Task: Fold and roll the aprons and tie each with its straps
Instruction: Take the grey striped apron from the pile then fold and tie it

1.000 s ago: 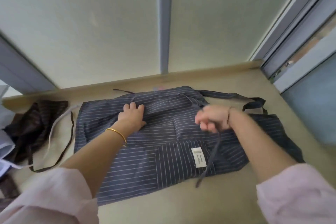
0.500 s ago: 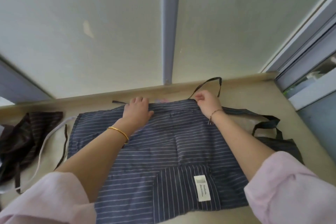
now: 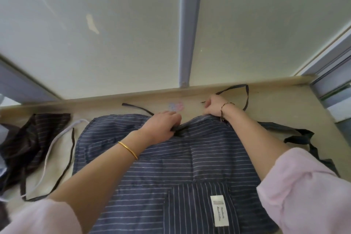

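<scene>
We look down on a beige table (image 3: 275, 104) that ends at 12 o'clock in a low raised lip under pale wall panels, which are split by a blue-grey post (image 3: 188, 24). A window frame closes the side at 2 o'clock.

The blue striped apron (image 3: 171, 167) lies flat in the middle of the table. Its white label (image 3: 218, 210) is at 6 o'clock, where the cloth runs out of view.

Our left hand (image 3: 161, 125) sits at the apron's top edge, fingers curled tight round a bunched fold of the cloth. Our right hand (image 3: 214, 107), at 1 o'clock, is curled in too. It pinches the strap loop (image 3: 247, 97), which arcs out toward the lip and comes back down beside the wrist.

Between the apron's top edge and the lip runs a narrow band of bare table with a small pastel sticker (image 3: 175, 106) on it. There is wider bare table at 2 o'clock, and more dark strap (image 3: 303, 135) trails at 3 o'clock. At 9 o'clock a crumpled brown apron (image 3: 28, 138) and a white cord (image 3: 51, 144) lie just beside the blue one.
</scene>
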Tool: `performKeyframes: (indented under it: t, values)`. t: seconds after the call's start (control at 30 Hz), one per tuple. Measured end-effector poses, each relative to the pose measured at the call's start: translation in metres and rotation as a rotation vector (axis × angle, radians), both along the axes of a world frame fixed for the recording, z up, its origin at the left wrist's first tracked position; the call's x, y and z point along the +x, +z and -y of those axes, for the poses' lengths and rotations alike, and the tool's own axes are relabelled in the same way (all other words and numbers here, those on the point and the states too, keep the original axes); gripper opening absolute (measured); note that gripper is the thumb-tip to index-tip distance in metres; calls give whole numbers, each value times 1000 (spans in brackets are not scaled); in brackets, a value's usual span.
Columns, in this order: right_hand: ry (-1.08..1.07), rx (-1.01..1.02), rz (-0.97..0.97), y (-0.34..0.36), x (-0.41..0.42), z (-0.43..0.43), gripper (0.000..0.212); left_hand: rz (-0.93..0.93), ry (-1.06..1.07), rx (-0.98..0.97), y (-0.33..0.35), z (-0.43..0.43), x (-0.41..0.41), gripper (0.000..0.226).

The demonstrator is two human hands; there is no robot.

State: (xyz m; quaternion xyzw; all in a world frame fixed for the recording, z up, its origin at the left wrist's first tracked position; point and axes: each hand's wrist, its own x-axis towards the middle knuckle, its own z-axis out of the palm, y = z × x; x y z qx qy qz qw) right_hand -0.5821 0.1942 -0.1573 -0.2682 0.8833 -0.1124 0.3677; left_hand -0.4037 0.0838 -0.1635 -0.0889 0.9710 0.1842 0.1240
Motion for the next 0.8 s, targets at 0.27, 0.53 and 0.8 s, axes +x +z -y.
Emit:
performKeyframes:
  t: [0.27,0.53,0.8]
  values:
    - [-1427,-1317,919,23,-42,-21,20,66,153,22,0,7,4,13]
    - [-395,-33,-556,39,-18,-45,59,-306,444,-346,-3,23,39,27]
    - [162,11,-551,13,84,-12,36,82,622,-288,-11,36,103,43]
